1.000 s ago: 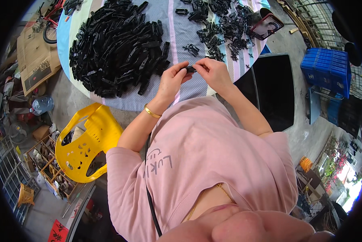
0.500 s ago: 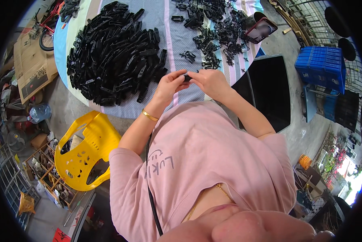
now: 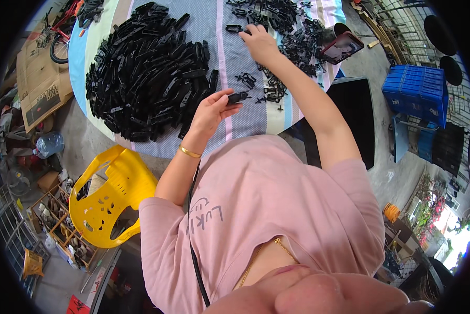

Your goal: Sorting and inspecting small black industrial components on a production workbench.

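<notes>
Between the thumb and fingers of my left hand (image 3: 212,111) is a small elongated black plastic part (image 3: 238,98), with thin prongs at its right end. My right hand (image 3: 261,46) reaches over the far middle of the table, fingers bent and apart. Its fingertips are beside a small black frame-shaped piece (image 3: 233,28); whether they touch anything is hard to make out. A big heap of long black plastic parts (image 3: 146,73) lies left of my left hand. Small black clips (image 3: 246,80) lie loose between my hands, and more frame-like pieces (image 3: 303,44) are scattered to the right.
A striped cloth (image 3: 185,144) covers the rounded table. A phone (image 3: 342,48) leans on a dark round holder at its right edge. On the floor are a yellow plastic chair (image 3: 109,196), a blue crate (image 3: 414,89), a dark flat panel (image 3: 358,118) and cardboard (image 3: 44,86).
My right hand has left my left hand and moved away across the table to the scattered small pieces. My left hand stays near its place, with the black part now showing clearly.
</notes>
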